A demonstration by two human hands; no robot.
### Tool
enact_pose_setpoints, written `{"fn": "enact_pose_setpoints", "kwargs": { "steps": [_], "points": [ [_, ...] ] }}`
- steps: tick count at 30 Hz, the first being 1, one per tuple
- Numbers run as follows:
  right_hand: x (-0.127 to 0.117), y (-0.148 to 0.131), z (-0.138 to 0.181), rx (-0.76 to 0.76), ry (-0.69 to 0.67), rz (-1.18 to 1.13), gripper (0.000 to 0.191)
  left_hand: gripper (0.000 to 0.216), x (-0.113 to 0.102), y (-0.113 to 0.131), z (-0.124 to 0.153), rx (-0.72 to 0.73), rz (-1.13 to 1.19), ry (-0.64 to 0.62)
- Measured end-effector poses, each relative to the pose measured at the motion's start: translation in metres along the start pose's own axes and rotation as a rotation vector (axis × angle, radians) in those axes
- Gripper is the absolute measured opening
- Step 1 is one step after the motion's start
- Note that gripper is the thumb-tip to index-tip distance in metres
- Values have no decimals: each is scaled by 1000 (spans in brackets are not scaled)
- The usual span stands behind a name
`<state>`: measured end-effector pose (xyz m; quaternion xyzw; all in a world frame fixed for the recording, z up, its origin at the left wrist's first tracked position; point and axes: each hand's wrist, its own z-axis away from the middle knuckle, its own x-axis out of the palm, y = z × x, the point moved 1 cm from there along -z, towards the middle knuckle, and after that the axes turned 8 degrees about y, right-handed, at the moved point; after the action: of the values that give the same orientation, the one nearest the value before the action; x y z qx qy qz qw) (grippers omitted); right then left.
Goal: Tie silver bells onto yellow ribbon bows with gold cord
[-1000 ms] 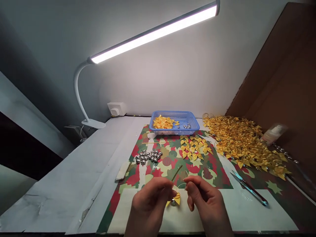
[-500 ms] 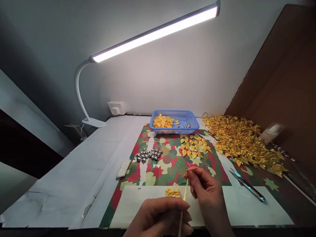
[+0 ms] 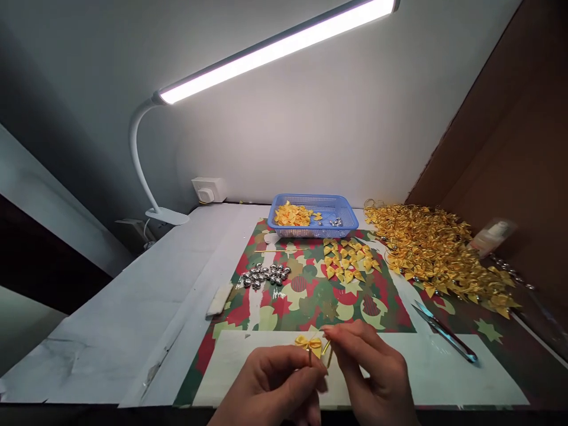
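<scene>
My left hand (image 3: 275,381) is closed near the front edge of the table, pinching the lower end of a thin gold cord (image 3: 327,350) just below a small yellow ribbon bow (image 3: 309,344). My right hand (image 3: 370,370) is closed too, its fingertips pinching the cord's upper end right beside the bow. The bow sits between the two hands, over a white paper sheet (image 3: 444,378). Whether the bow rests on the paper or is lifted, I cannot tell.
Silver bells (image 3: 265,275) lie in a heap at centre left; loose yellow bows (image 3: 348,260) in the middle. A blue basket (image 3: 346,208) stands behind them. A big pile of finished gold bows (image 3: 439,251) fills the right. Scissors (image 3: 446,331) lie at right. A desk lamp (image 3: 146,177) stands at back left.
Both hands have come together at the bow. The right hand dropped from holding the cord up high to pinching it beside the bow; the left hand moved up under the bow.
</scene>
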<state>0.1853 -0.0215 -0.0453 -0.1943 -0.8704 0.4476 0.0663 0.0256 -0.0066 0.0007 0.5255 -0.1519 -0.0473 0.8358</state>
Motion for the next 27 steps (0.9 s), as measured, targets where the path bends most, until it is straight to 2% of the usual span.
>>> {"fn": "enact_pose_setpoints", "kwargs": {
  "steps": [3,8,13,27],
  "points": [
    [-4,-5,-3,-205,-68,28,49,27,1,0,-1,-74,77,30],
    [-9,-9,-12,-416,-97,71,46,36,-2,2,-1,-89,-10,2],
    [-8,-10,-13,-481,-110,124,38,40,-5,-1,-3,-64,-83,-66],
    [-9,-3,-9,-503,-162,190,39,38,-13,-13,-2,-58,-21,-49]
  ]
}}
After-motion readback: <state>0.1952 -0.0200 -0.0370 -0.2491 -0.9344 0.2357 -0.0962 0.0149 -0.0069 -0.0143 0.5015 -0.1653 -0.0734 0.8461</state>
